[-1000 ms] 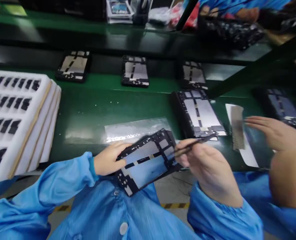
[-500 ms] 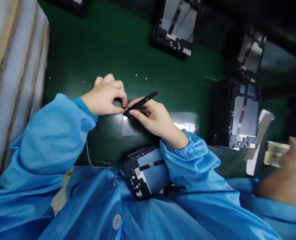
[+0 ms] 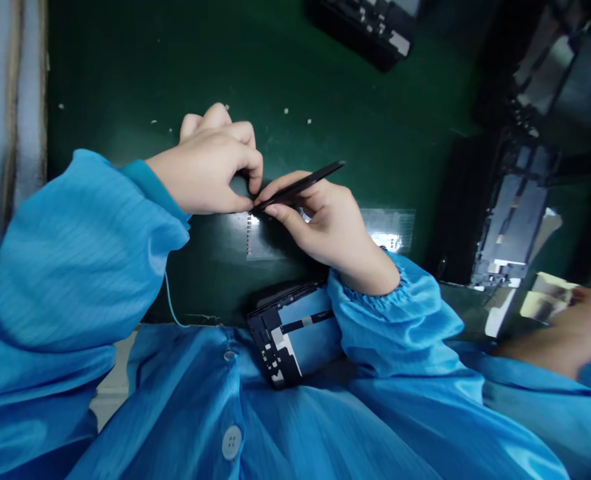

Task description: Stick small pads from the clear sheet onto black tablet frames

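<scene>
My right hand (image 3: 325, 213) grips black tweezers (image 3: 305, 181) between thumb and fingers, their tips pointing down to the left. My left hand (image 3: 215, 163) is closed in a pinch right at the tweezer tips; whatever lies between its thumb and forefinger is too small to make out. Beneath both hands a clear plastic sheet (image 3: 262, 245) with a row of small dark marks along its left edge lies on the green table. Close to my body, partly under my right sleeve, a stack of phone-like device frames (image 3: 295, 340) sits tilted.
More stacks of device frames stand at the top (image 3: 370, 30) and the right (image 3: 505, 220). Tiny white bits (image 3: 286, 111) dot the green mat. A co-worker's hand (image 3: 575, 327) is beside a yellowish piece (image 3: 545, 297) at right. A striped padded surface (image 3: 10, 120) borders the left.
The view has shifted, so the far stacks sit higher and further right. Both my hands keep nearly the same pinch at the tweezer tips. The co-worker's hand has moved slightly.
</scene>
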`<state>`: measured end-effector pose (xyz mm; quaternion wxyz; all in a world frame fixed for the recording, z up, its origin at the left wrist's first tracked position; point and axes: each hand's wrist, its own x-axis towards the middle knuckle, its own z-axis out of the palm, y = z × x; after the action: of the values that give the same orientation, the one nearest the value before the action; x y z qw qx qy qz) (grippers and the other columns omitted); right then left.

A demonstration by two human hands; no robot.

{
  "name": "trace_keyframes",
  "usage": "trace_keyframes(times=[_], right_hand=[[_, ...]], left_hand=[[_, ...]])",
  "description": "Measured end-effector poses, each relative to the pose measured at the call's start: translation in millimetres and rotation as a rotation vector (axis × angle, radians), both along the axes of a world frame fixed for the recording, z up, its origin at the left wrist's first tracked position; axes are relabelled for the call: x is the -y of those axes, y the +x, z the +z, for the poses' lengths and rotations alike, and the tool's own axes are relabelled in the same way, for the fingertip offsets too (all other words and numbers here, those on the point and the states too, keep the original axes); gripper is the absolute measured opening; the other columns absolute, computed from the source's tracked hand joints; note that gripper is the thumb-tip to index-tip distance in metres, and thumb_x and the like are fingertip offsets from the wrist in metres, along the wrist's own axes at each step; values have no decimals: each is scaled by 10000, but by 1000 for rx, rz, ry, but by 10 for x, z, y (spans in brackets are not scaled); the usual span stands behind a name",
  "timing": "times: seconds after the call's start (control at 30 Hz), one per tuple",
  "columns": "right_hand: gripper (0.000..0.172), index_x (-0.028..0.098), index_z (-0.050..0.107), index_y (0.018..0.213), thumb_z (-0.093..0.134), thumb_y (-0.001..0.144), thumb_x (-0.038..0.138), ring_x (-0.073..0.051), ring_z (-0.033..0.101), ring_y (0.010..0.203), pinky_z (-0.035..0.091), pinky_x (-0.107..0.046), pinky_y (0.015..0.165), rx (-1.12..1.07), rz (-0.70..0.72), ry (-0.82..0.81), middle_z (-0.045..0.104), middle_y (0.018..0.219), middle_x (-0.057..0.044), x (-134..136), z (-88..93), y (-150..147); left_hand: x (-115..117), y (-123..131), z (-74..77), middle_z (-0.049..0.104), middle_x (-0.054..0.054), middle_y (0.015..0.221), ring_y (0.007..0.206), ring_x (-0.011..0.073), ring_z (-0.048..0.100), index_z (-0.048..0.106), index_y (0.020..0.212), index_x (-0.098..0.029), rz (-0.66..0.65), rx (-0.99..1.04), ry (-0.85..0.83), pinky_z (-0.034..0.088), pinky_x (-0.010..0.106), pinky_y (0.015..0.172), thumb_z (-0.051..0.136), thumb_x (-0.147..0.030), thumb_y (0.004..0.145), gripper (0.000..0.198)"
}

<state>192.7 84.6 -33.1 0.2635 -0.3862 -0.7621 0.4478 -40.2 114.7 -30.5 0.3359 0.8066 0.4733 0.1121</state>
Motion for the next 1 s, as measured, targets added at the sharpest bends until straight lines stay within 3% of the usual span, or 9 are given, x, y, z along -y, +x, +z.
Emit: trace_keyframes(times=[0.17,0.37,0.43,0.5,0.6,0.67,0.77,0.9,1.0], right_hand=[[303,254,773,1084,837,981,532,-238,822,1020,700,-426,1003,-116,-72,-182,827,1065,-24,71,123,91],[134,310,773,1159,796,1029,288,-212,813,966,719,-378,870,-173,-546,-232,815,1046,-35,1268,378,388],[149,320,751,1177,764,1040,263,-227,810,966,721,-407,857,-163,-676,-173,804,1036,-43,1652,292,396],[156,323,739,1176,736,1043,242,-237,804,970,719,-444,873,-163,-710,-91,790,1022,-43,1862,163,358],[194,317,746,1178,713,1039,186,-234,792,982,704,-466,897,-181,-649,14,782,1021,-43,1890,28,290],[243,309,750,1202,706,1031,141,-230,791,994,696,-465,904,-192,-602,39,791,1035,-45,1838,3,268],[300,293,751,1225,704,1010,90,-234,793,1011,693,-472,918,-182,-563,58,804,1065,-57,1825,23,281],[406,297,739,1295,738,965,62,-272,801,1046,698,-524,937,-48,-461,111,820,1139,-81,1853,145,369],[415,316,733,1321,759,974,90,-278,819,1072,721,-504,922,-6,-366,83,834,1183,-70,1607,308,413]], left_hand=[[-5,37,15,599,10,1058,1493,450,419,833,950,-170,3,-18,-2,193,783,1198,742,-539,815,403],[47,61,87,648,57,1187,1502,435,389,836,1017,-147,0,-84,8,240,701,1274,927,-362,796,323],[59,56,82,642,65,1191,1517,462,376,829,1036,-125,-6,-73,23,226,703,1263,912,-491,812,437],[57,55,71,627,75,1184,1538,492,356,824,1042,-109,-8,-54,31,201,705,1249,728,-823,843,747],[40,73,71,596,82,1174,1553,501,334,820,1049,-88,-18,-40,39,163,679,1235,260,-1155,682,1259],[33,90,83,577,80,1166,1551,496,324,815,1051,-84,-14,-46,18,151,649,1237,178,-1197,581,1366],[38,96,94,542,78,1165,1531,471,295,811,1048,-91,6,-50,-8,139,614,1228,214,-1202,551,1355],[49,70,75,522,66,1198,1497,422,279,817,1067,-137,12,-40,21,141,580,1214,306,-1155,653,1213],[46,60,72,564,75,1221,1523,445,298,817,1071,-132,1,-41,19,155,609,1237,244,-1171,654,1257]])
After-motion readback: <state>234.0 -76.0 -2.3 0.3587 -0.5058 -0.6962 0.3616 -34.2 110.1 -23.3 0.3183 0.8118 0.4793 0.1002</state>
